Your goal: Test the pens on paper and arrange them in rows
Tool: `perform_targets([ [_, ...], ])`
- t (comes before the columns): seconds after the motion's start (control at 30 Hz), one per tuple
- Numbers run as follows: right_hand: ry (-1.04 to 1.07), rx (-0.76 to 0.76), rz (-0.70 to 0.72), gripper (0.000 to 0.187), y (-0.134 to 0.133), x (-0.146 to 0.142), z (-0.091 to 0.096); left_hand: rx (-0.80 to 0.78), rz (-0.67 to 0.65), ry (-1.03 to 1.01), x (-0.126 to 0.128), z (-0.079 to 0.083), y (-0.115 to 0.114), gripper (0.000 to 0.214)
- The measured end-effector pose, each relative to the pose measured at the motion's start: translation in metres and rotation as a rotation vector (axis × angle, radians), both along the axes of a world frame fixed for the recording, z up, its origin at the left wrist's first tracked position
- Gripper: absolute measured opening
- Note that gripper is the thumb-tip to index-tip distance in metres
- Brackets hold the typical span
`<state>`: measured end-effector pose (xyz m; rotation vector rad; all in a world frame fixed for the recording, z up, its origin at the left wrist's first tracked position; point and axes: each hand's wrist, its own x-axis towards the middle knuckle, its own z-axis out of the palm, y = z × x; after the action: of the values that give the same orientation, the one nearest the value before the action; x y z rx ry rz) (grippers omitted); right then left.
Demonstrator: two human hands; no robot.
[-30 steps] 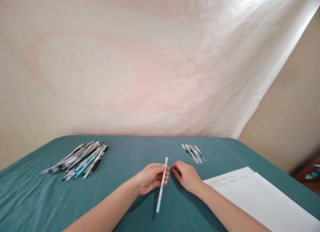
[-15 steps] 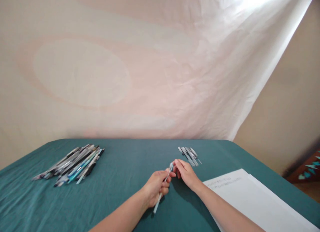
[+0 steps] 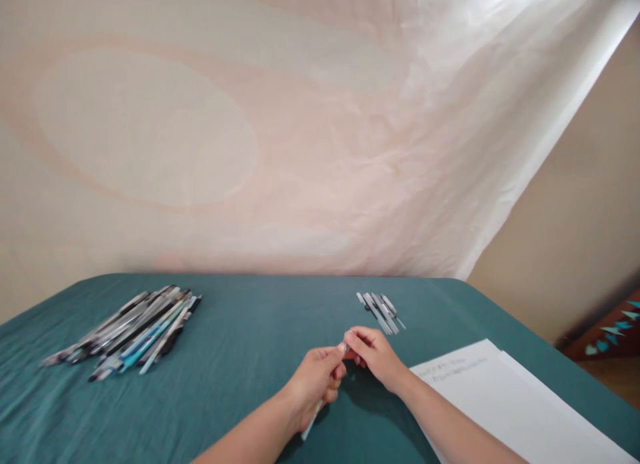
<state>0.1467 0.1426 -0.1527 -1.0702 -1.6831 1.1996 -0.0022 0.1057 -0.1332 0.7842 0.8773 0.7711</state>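
Note:
My left hand point(image 3: 316, 383) is closed around a slim whitish pen point(image 3: 312, 421), whose lower end sticks out below the fist towards me. At the pen's upper end, the thumb and fingers of my right hand point(image 3: 373, 356) are pinched together, meeting the left thumb. The fingers cover that upper end, so its detail is hidden. Just beyond my right hand lies a small group of pens and pen parts point(image 3: 381, 312), pale and side by side on the green cloth.
A large heap of pens point(image 3: 135, 331), mostly clear, black and blue, lies at the left of the green-covered table point(image 3: 250, 317). White paper sheets point(image 3: 500, 404) with some handwriting lie at the right, partly under my right forearm. A pale cloth point(image 3: 300, 151) hangs behind.
My right fingers have closed onto the pen's upper end, which showed before and is now covered. The pen has dropped slightly with my left hand. The view has shifted a little.

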Motion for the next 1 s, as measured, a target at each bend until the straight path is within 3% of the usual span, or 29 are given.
perform_targets([
  [0.33,0.101,-0.09,-0.069,0.035,0.001,0.0,-0.002,0.006,-0.006,-0.083,0.002,-0.003,0.001,0.034],
  [0.6,0.212,-0.085,-0.257,0.037,0.009,0.002,-0.005,0.001,0.031,-0.128,-0.004,-0.01,-0.001,0.025],
  [0.8,0.011,-0.007,-0.3,0.035,0.028,0.005,-0.008,-0.026,-0.003,-0.19,-0.008,-0.015,0.002,0.024],
  [0.9,-0.371,0.104,-0.293,0.028,0.058,0.01,-0.003,-0.022,-0.008,-0.207,-0.01,-0.015,0.002,0.024],
  [1.0,-0.488,0.144,-0.329,0.019,0.095,0.014,0.003,-0.018,-0.016,-0.21,-0.009,-0.015,0.001,0.024],
])
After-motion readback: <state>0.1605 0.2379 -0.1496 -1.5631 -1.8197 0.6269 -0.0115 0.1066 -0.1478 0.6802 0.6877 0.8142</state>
